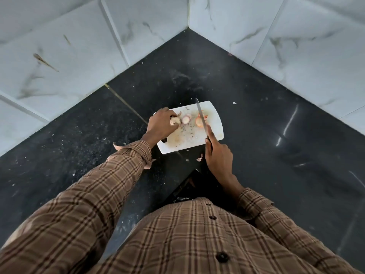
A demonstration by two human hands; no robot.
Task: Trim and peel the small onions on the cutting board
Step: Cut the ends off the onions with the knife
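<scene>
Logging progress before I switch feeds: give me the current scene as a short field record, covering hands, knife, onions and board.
left hand: grips a pale onion piece at the board's left edge
right hand: holds the knife, blade pointing away over the board
peeled onion: on the board, mid-left, cut face showing
orange-skinned onion: on the board, under the blade
cutting board: white, stained, on black counter
peel scrap: on the counter beside the right hand

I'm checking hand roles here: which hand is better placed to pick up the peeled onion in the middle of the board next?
Left. The left hand lies right beside the peeled onion, while the right hand grips the knife.
</scene>
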